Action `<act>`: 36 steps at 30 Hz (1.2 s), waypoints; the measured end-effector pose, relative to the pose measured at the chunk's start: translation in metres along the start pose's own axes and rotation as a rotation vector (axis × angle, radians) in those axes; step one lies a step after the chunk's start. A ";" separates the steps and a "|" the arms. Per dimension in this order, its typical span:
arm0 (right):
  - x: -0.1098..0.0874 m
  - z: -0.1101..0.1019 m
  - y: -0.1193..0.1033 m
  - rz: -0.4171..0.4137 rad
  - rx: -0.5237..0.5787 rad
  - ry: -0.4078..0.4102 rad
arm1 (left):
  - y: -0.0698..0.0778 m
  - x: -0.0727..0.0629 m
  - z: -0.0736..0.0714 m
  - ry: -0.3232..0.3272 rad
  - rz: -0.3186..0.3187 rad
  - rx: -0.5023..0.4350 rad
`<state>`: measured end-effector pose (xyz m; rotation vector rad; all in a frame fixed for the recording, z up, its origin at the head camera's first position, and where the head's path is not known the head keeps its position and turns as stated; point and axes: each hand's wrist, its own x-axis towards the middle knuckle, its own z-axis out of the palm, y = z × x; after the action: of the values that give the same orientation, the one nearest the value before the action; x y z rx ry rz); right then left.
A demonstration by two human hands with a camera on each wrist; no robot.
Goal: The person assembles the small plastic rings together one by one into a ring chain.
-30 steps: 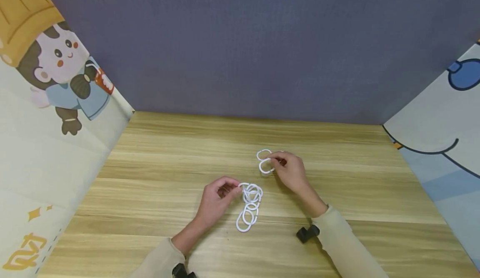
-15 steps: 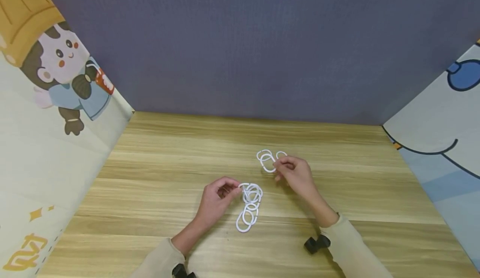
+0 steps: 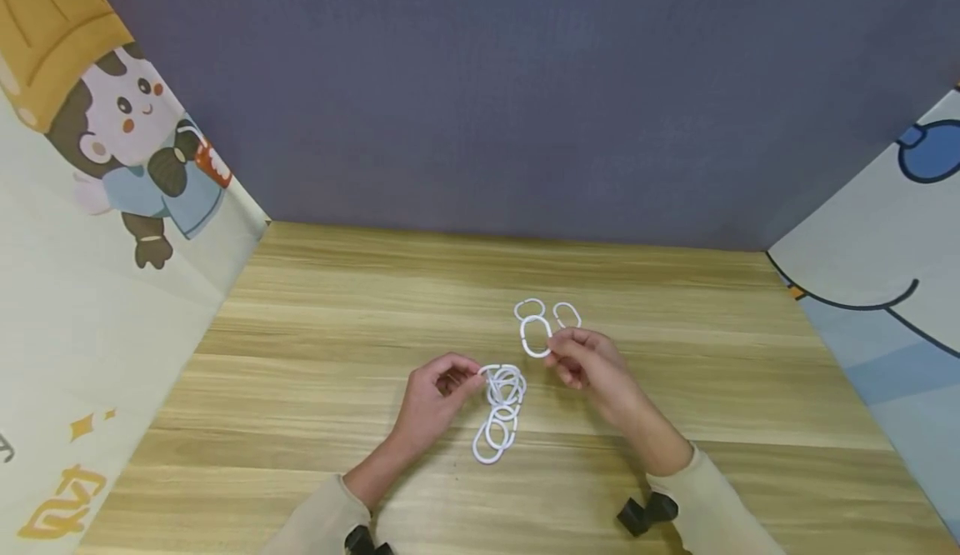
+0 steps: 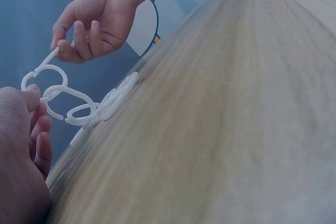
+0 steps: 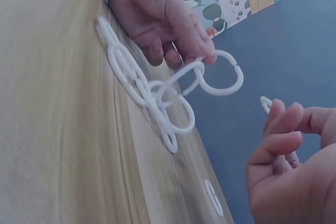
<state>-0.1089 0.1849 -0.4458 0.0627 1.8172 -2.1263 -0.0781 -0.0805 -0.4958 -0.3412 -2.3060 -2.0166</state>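
A chain of several white plastic C-shaped rings (image 4: 107, 106) is bunched up, its lower part lying on the table. My left hand (image 3: 427, 401) pinches the ring at the chain's upper end between thumb and forefinger, lifting that end off the tabletop in both wrist views. Farther right, my right hand (image 3: 596, 367) pinches a single white ring (image 3: 522, 339) by its edge, with a gap between it and the chain in the head view. Only a small part of this held ring (image 5: 265, 104) shows past the fingers in the right wrist view.
Two loose white rings lie beyond my right hand: a left one (image 3: 529, 300) and a right one (image 3: 567, 304). The wood-grain table (image 3: 337, 288) ends at a dark blue-grey panel (image 3: 480, 105). Cartoon-printed panels stand at left (image 3: 45, 288) and right (image 3: 862, 288).
My right hand has come nearer with the single ring, drawing it away from the two loose rings and uncovering the right one. The left hand and the chain stay put.
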 end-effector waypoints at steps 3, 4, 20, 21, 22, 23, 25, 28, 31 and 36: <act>-0.003 0.004 -0.001 0.003 0.023 -0.056 | 0.000 -0.001 -0.002 0.002 0.007 -0.003; -0.004 0.006 -0.001 0.003 0.029 -0.074 | 0.000 -0.001 -0.003 0.002 0.014 -0.001; -0.011 0.019 0.012 0.024 0.078 -0.252 | 0.005 -0.001 -0.002 -0.001 -0.019 0.009; -0.011 0.019 0.012 0.024 0.075 -0.255 | 0.005 -0.002 -0.003 -0.001 -0.019 0.012; -0.011 0.018 0.012 0.023 0.070 -0.257 | 0.006 -0.002 -0.003 -0.002 -0.016 0.013; -0.011 0.018 0.012 0.024 0.062 -0.257 | 0.006 -0.002 -0.003 -0.003 -0.015 0.012; -0.011 0.018 0.011 0.027 0.047 -0.257 | 0.005 -0.002 -0.003 -0.004 -0.006 0.008; -0.011 0.018 0.011 0.031 0.022 -0.254 | 0.005 -0.001 -0.003 -0.003 0.007 0.000; -0.011 0.017 0.011 0.023 -0.003 -0.248 | 0.003 -0.001 -0.002 -0.002 0.013 -0.005; -0.012 0.019 0.008 -0.006 -0.115 -0.198 | 0.002 -0.001 -0.002 -0.005 0.020 -0.010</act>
<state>-0.0915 0.1683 -0.4470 -0.1754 1.8192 -1.9503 -0.0773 -0.0828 -0.4933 -0.3695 -2.2869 -2.0213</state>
